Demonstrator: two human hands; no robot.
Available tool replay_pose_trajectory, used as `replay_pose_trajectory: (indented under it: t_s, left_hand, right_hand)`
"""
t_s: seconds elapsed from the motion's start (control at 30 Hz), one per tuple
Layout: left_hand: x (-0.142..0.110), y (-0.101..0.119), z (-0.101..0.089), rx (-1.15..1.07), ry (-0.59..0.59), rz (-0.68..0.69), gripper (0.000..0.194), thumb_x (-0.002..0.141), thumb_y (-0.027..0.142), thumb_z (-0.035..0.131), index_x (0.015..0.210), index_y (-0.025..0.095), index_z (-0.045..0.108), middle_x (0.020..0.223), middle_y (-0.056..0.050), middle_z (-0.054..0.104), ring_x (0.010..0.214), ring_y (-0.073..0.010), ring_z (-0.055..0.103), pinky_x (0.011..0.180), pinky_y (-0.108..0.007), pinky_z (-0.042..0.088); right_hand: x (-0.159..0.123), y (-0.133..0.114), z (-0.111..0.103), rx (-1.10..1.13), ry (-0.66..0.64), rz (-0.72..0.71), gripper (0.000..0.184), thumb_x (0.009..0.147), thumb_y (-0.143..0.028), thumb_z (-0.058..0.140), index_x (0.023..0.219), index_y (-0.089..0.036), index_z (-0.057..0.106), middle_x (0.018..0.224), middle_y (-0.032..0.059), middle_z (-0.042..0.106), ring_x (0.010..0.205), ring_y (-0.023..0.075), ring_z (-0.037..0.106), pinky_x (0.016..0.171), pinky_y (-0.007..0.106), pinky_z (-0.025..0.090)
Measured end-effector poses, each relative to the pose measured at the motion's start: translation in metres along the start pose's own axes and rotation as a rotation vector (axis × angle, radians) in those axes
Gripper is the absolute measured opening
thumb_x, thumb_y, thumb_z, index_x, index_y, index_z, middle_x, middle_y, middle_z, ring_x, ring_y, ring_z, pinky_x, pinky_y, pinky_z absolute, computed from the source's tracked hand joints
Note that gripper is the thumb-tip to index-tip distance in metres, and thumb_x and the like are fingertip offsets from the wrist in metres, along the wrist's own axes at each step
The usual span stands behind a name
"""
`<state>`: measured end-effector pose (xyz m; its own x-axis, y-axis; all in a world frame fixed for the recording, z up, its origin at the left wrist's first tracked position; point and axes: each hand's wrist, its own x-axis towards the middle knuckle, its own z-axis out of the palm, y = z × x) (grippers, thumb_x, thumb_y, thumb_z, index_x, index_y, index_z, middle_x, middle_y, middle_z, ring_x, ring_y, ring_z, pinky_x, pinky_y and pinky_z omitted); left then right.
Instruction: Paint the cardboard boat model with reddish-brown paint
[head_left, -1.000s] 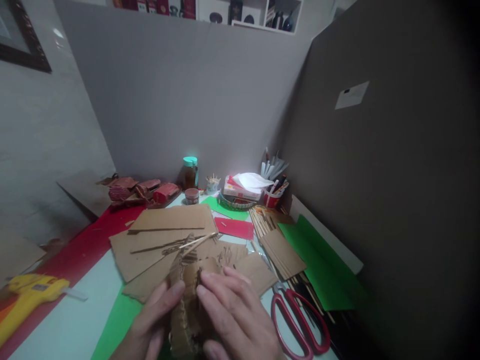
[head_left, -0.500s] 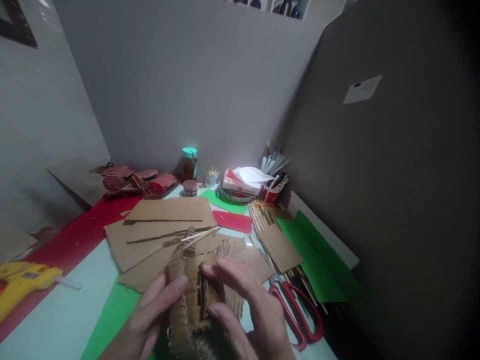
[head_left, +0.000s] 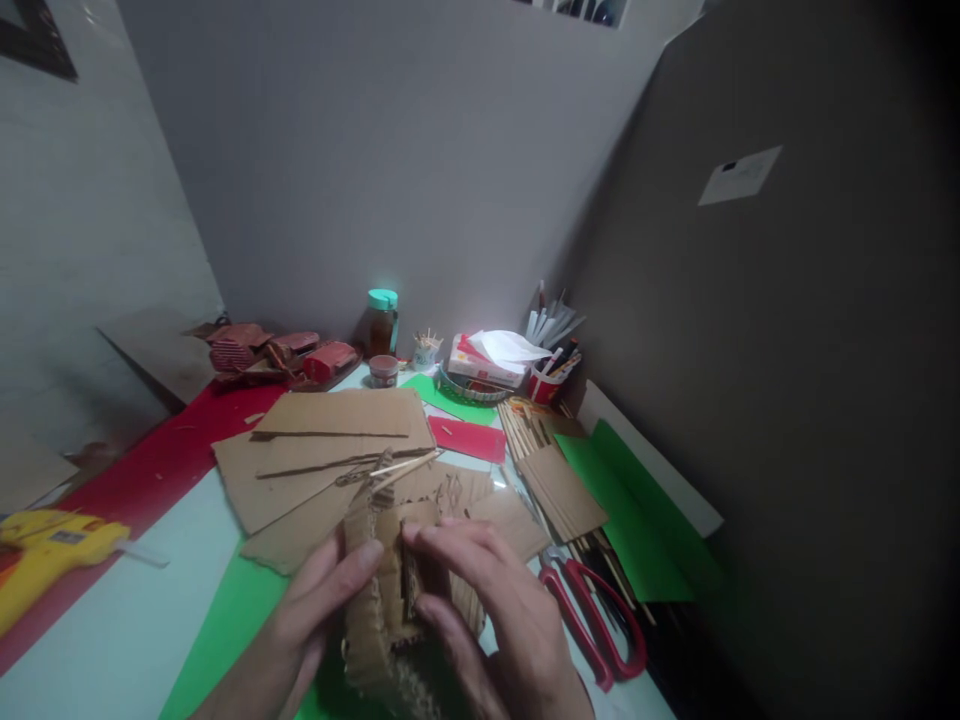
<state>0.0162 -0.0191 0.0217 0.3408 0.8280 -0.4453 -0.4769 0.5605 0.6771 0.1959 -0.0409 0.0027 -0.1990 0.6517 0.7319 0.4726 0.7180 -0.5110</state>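
Between my hands, at the bottom middle, is a small cardboard construction (head_left: 367,610) with rough corrugated edges and a narrow slot in its face. My left hand (head_left: 311,610) grips its left wall, the thumb lying on the front and the other fingers behind. On the right, my right hand (head_left: 499,610) pinches a folded cardboard flap beside the slot between thumb and fingers. The flap is partly hidden by those fingers. Just beyond the construction lie thin wooden sticks (head_left: 405,465) on cardboard sheets (head_left: 345,415).
Red-handled scissors (head_left: 600,620) lie right of my right hand. A yellow glue gun (head_left: 60,555) rests at far left. Green sheets (head_left: 637,520), bundled sticks, a red card (head_left: 469,438), a tissue box (head_left: 487,360), a pen cup (head_left: 546,385) and a capped bottle (head_left: 382,325) stand around.
The view has shifted slightly. The cardboard construction is turned a little, and my right fingers have closed in somewhat over the flap. Both hands keep their hold.
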Motion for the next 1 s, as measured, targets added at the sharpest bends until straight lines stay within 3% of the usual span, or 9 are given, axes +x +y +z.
replay_pose_trajectory:
  t_s: [0.27,0.47,0.57,0.73,1.0]
  left_hand:
    - [0.003,-0.002,-0.001,-0.020,-0.075,0.073,0.094,0.080,0.046,0.089,0.156,0.017,0.042,0.152,-0.006,0.060,0.157,-0.0278,0.032,0.130,-0.033,0.028]
    - [0.000,0.000,0.001,-0.027,-0.027,0.020,0.099,0.074,0.047,0.093,0.156,0.024,0.043,0.149,-0.004,0.062,0.158,-0.0310,0.030,0.128,-0.038,0.034]
    - [-0.001,0.001,0.003,-0.014,-0.025,0.026,0.102,0.071,0.050,0.095,0.155,0.022,0.044,0.142,-0.006,0.068,0.154,-0.0315,0.037,0.127,-0.038,0.036]
    - [-0.003,0.003,0.004,0.055,0.020,0.067,0.087,0.082,0.049,0.086,0.153,0.016,0.048,0.135,-0.012,0.071,0.142,-0.0320,0.055,0.123,-0.041,0.043]
    - [0.015,-0.009,-0.018,0.040,-0.028,0.040,0.093,0.073,0.053,0.093,0.150,0.023,0.050,0.139,-0.005,0.069,0.149,-0.0307,0.046,0.126,-0.041,0.039]
  right_hand:
    - [-0.001,-0.003,-0.001,0.033,0.004,0.049,0.054,0.097,-0.009,0.065,0.149,-0.019,0.054,0.134,0.0101,0.073,0.124,0.0204,0.067,0.109,0.030,0.058]
    - [-0.001,0.000,-0.001,0.034,-0.062,0.030,0.051,0.100,-0.009,0.061,0.150,-0.014,0.053,0.136,0.0124,0.071,0.128,0.0198,0.064,0.112,0.029,0.055]
    - [-0.002,0.003,-0.001,0.009,-0.089,0.012,0.050,0.101,-0.009,0.060,0.150,-0.014,0.052,0.136,0.0127,0.070,0.128,0.0199,0.064,0.113,0.030,0.055]
    - [-0.002,0.004,0.000,-0.069,-0.104,-0.027,0.047,0.105,-0.014,0.056,0.151,-0.013,0.050,0.135,0.0142,0.071,0.127,0.0208,0.065,0.112,0.032,0.056]
    - [0.004,0.001,-0.002,-0.225,-0.149,-0.055,0.038,0.111,-0.025,0.044,0.146,-0.012,0.051,0.127,0.0129,0.078,0.119,0.0250,0.070,0.112,0.044,0.057]
